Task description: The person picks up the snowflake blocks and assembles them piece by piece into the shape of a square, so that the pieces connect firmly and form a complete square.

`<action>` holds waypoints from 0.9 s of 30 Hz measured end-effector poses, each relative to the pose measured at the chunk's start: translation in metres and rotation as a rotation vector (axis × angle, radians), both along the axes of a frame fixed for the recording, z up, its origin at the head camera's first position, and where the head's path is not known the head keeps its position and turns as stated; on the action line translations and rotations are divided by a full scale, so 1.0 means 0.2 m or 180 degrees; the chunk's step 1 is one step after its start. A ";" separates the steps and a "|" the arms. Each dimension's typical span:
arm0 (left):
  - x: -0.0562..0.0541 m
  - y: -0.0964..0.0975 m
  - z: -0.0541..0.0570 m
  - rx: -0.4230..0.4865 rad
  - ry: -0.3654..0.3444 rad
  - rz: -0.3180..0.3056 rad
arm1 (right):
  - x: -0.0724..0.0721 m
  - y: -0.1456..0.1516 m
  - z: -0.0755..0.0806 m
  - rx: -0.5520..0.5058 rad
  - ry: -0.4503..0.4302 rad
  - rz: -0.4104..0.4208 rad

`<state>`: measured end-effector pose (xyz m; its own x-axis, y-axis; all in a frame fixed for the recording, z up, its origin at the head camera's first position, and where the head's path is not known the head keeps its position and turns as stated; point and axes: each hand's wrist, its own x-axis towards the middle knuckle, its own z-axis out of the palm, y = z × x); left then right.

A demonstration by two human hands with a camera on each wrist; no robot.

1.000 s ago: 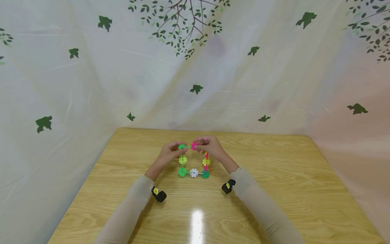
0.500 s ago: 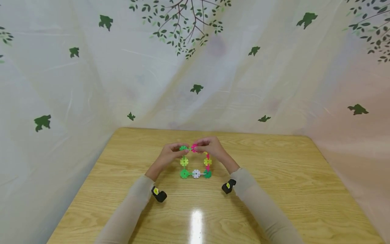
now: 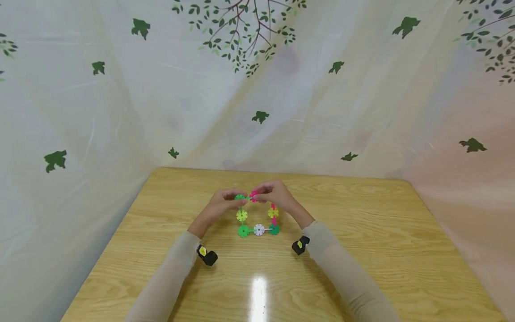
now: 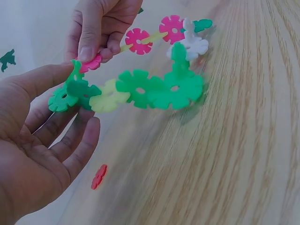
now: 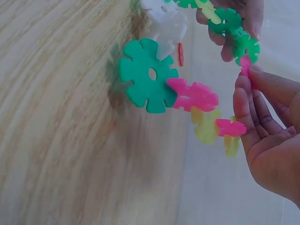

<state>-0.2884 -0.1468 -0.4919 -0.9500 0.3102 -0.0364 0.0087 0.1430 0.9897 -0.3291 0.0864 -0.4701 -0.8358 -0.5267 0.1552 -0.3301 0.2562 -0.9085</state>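
Hands meet at the far top of the standing disc frame (image 3: 257, 214) mid-table (image 3: 362, 250): left hand (image 3: 217, 208) pinches green disc (image 4: 70, 93), right hand (image 3: 277, 194) pinches pink disc (image 4: 91, 63), probably joining them; next, likely slot alignment and push.

A makeshift recording booth rather than a lived-in room: a wooden table (image 3: 362, 232) is closed in by leaf-printed white curtains (image 3: 120, 112) on all sides.
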 end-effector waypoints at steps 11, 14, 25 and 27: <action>0.02 -0.12 -0.03 -0.0126 -0.0215 -0.0040 | -0.02 -0.09 0.04 0.0296 0.0004 0.0127; 0.03 -0.14 -0.04 -0.0148 -0.0307 -0.0069 | -0.05 -0.13 0.05 0.0425 0.0044 0.0100; 0.03 -0.19 -0.08 0.0076 -0.0445 -0.0210 | -0.19 -0.26 0.02 0.1118 0.0328 0.0488; 0.03 -0.19 -0.08 0.0067 -0.0437 -0.0234 | -0.21 -0.28 0.00 0.1233 0.0354 0.0581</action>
<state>-0.2821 -0.1854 -0.5080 -0.9112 0.3808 -0.1571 -0.1172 0.1260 0.9851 -0.3710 0.0306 -0.4698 -0.7131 -0.7010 0.0009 -0.4917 0.4993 -0.7133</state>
